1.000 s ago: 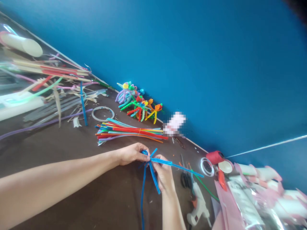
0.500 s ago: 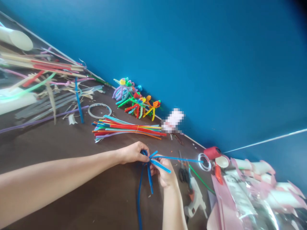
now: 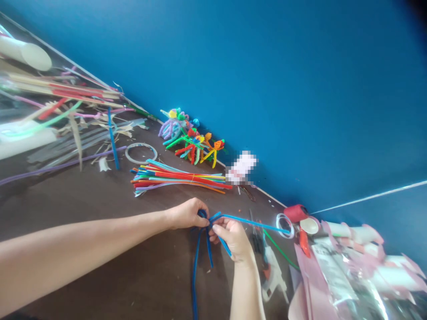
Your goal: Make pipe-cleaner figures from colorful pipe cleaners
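Observation:
Several blue pipe cleaners [image 3: 251,222] meet in a twisted joint between my two hands, just above the dark table. My left hand [image 3: 191,214] pinches them on the left side, where a small blue loop shows by the fingers. My right hand [image 3: 233,235] is closed on the same blue pipe cleaners from the right, its thumb laid over one of the strands. One long strand stretches right, others hang down toward the table's near side. The exact crossing at the fingertips is partly hidden.
Beyond my hands lies a bundle of coloured pipe cleaners [image 3: 180,178]. Small pipe-cleaner figures [image 3: 193,140] stand along the blue wall. A tape ring [image 3: 141,153] and scraps are at left; a white glue gun [image 3: 276,275], scissors [image 3: 256,242] and pink wrapping [image 3: 308,284] are at right.
My right hand has turned, and its thumb now lies over a strand that stuck out toward the lower right. The left hand keeps its pinch; the view has shifted slightly.

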{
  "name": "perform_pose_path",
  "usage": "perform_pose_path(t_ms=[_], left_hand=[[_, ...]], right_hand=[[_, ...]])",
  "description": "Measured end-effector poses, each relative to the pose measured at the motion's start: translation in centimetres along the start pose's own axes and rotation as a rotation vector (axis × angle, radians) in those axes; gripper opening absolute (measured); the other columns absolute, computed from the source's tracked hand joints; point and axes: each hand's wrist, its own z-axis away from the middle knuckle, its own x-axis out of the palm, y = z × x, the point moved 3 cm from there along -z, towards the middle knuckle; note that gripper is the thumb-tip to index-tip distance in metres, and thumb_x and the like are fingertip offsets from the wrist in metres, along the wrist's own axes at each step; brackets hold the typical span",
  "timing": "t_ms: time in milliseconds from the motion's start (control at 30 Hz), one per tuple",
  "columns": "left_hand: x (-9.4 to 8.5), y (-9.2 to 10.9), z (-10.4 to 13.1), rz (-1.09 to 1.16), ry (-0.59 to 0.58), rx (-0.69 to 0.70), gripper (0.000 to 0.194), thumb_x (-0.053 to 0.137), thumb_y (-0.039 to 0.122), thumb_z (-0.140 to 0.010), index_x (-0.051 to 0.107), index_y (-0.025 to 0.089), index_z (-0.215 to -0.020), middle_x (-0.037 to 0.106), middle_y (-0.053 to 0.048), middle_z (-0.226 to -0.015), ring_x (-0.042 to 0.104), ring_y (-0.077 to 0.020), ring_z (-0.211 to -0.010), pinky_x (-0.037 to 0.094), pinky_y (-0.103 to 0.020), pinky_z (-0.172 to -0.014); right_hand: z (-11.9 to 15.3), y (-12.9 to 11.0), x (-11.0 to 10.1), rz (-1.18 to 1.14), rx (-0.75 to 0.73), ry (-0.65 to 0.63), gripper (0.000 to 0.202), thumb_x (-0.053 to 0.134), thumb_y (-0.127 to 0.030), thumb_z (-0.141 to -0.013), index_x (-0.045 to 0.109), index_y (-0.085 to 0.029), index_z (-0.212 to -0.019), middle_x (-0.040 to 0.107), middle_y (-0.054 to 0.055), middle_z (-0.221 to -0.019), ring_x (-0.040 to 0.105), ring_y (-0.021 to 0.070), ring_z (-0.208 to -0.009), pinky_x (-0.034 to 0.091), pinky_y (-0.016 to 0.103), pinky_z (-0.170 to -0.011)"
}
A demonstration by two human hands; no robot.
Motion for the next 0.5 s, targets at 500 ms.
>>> perform_pose_path(t_ms=[500], left_hand=[[0.1, -0.4, -0.4, 0.414, -0.139, -0.125, 0.011, 0.056, 0.021, -0.059, 0.058, 0.012, -0.064, 0.055, 0.002, -0.044, 0.049, -0.0106, -0.04, 0.035, -0.019, -0.04]], right_hand=[[2.3, -3.7, 2.0, 0.81, -0.617, 0.208, 0.019, 0.043, -0.017, -0.078, 0.061, -0.02, -0.084, 0.059, 0.0, -0.07, 0.055, 0.0125, -0.065, 0.04, 0.02, -0.063]])
